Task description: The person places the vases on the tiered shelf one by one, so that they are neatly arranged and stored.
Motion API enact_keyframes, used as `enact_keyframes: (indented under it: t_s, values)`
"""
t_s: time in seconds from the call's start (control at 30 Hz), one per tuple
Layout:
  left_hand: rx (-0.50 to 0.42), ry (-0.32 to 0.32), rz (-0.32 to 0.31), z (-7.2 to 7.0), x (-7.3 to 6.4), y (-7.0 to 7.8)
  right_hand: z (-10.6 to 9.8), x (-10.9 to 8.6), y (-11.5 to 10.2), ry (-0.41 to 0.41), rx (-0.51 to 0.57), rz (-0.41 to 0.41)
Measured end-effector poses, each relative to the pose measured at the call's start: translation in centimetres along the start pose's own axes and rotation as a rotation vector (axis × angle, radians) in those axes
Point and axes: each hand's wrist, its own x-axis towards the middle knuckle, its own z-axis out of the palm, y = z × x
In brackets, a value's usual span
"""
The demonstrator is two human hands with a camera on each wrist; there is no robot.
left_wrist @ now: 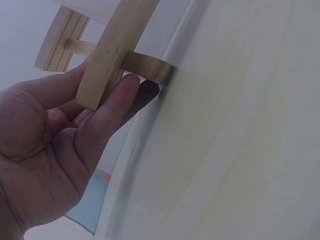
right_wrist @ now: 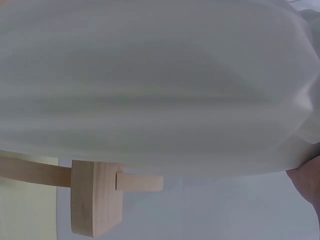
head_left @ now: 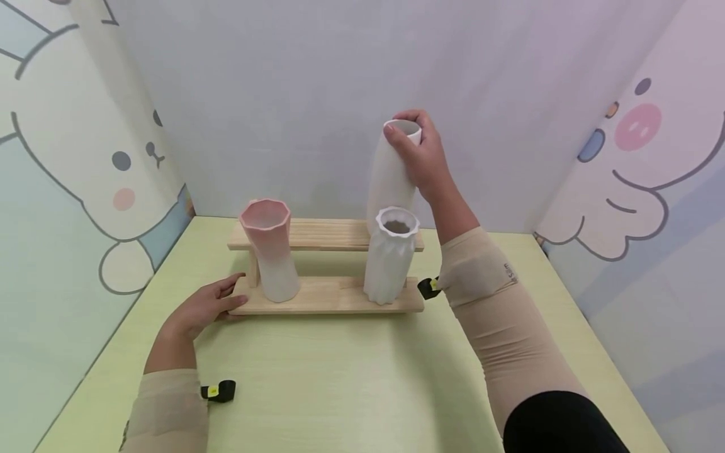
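Note:
My right hand (head_left: pixel 426 158) grips a tall smooth white vase (head_left: pixel 386 179) near its rim, thumb at the front. The vase is upright at the right end of the upper board of a two-tier wooden stand (head_left: pixel 328 296); its base is hidden behind a shorter white vase with a scalloped rim (head_left: pixel 391 267). That one stands on the right of the lower board. A pink-to-white vase (head_left: pixel 269 251) stands on the lower board's left. My left hand (head_left: pixel 198 308) holds the lower board's left end, thumb on one side and fingers on the other, as the left wrist view shows.
The stand sits on a pale yellow-green table (head_left: pixel 317 384) towards its back. Behind rises a plain grey-white backdrop (head_left: pixel 272 113). Panels with cartoon animals flank the table on the left (head_left: pixel 79 145) and right (head_left: pixel 629 151). Pale ridged material (right_wrist: pixel 160 75) fills much of the right wrist view.

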Motion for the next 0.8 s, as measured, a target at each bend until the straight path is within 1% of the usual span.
enact_keyframes:
  t_s: [0.3, 0.57, 0.8]
  values:
    - [-0.015, -0.007, 0.001, 0.06, -0.15, 0.07, -0.06, -0.36, -0.11, 0.006, -0.016, 0.011]
    - [0.010, -0.007, -0.004, -0.14, -0.41, 0.16, 0.31, -0.30, -0.26, -0.003, 0.003, -0.002]
    - [0.010, -0.004, -0.009, -0.23, -0.17, 0.16, 0.33, -0.11, -0.12, -0.001, -0.001, -0.007]
